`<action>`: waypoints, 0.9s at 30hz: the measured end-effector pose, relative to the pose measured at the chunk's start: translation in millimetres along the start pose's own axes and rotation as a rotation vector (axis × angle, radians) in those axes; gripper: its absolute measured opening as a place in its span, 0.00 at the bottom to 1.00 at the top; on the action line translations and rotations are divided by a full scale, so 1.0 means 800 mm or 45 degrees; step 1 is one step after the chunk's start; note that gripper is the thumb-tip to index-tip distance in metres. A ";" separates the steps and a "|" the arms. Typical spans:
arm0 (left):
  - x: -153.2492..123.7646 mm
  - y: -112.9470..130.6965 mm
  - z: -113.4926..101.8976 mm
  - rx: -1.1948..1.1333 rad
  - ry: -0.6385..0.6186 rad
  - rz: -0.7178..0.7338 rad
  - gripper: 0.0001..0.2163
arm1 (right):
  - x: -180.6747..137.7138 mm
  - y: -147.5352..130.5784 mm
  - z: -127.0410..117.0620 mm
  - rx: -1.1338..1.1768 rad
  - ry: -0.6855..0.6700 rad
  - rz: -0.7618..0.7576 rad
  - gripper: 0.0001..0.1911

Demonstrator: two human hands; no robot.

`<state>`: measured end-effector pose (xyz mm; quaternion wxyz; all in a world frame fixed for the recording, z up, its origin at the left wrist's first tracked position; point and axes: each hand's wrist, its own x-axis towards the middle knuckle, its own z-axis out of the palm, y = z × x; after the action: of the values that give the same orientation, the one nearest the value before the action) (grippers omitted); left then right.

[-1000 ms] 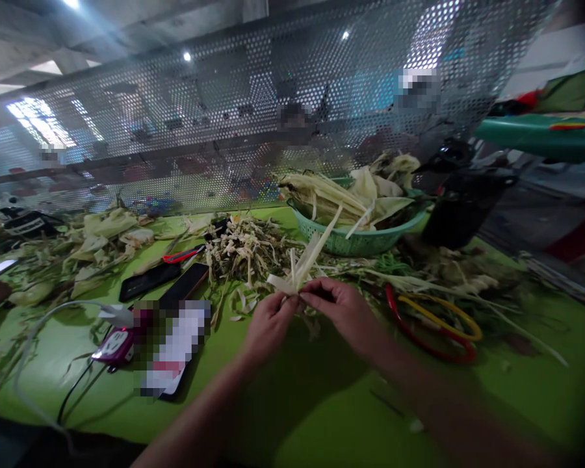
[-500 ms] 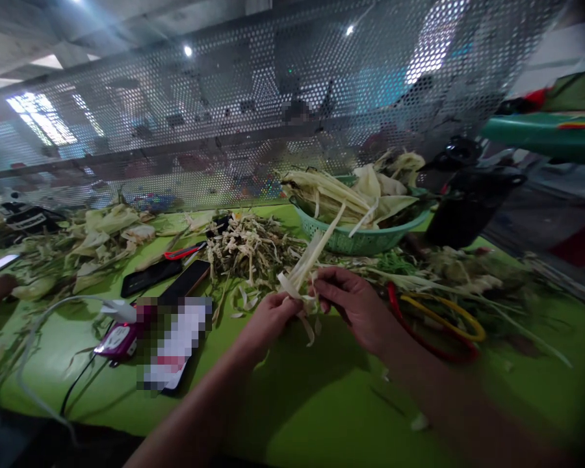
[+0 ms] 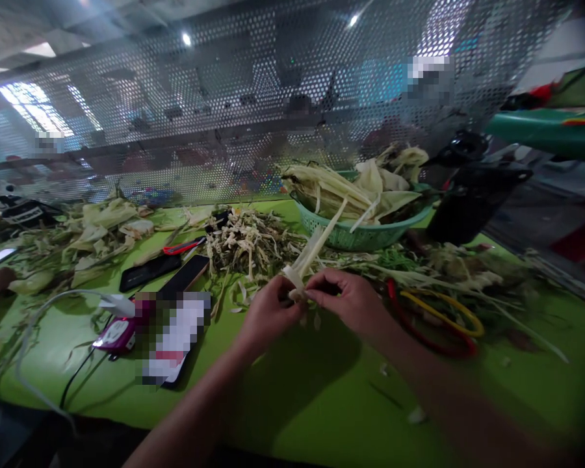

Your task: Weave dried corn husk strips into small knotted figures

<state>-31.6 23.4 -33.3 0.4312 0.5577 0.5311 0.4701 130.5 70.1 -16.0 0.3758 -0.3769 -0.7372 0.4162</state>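
Your head cam is looking fwd and down across the green bench (image 3: pixel 322 403), sitting close over your left hand (image 3: pixel 268 312) and right hand (image 3: pixel 353 302), centring approx. on the husk strip (image 3: pixel 309 250) they're pinching, and facing the perforated screen (image 3: pixel 224 97) behind.

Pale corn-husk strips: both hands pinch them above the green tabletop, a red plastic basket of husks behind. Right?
No. The head view shows the left hand and right hand pinching the pale corn-husk strips above the green tabletop, but the plastic basket of husks behind is teal, not red.
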 end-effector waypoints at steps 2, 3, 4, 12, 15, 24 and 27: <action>-0.001 0.001 -0.001 -0.055 0.026 0.011 0.08 | 0.001 0.002 -0.001 -0.034 0.009 -0.032 0.02; -0.002 0.002 -0.002 -0.056 0.042 0.014 0.08 | 0.001 0.003 -0.001 -0.053 0.011 -0.047 0.02; -0.003 0.003 -0.003 -0.047 0.060 0.013 0.07 | 0.001 0.004 -0.001 -0.068 0.016 -0.058 0.03; -0.004 0.009 -0.006 -0.130 0.061 -0.024 0.04 | 0.001 0.007 -0.002 -0.113 0.022 -0.073 0.03; -0.002 0.008 -0.005 -0.193 0.041 0.003 0.06 | 0.000 0.004 -0.002 -0.132 0.015 -0.075 0.03; 0.000 0.003 -0.006 -0.003 -0.018 0.083 0.07 | -0.002 0.002 -0.001 -0.300 0.070 -0.186 0.03; 0.000 0.001 -0.006 0.028 -0.007 0.092 0.06 | -0.003 0.000 0.000 -0.317 0.079 -0.203 0.05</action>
<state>-36.4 23.5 -31.2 0.4093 0.5825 0.5143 0.4781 131.9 67.9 -16.4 0.3809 -0.3735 -0.7987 0.2785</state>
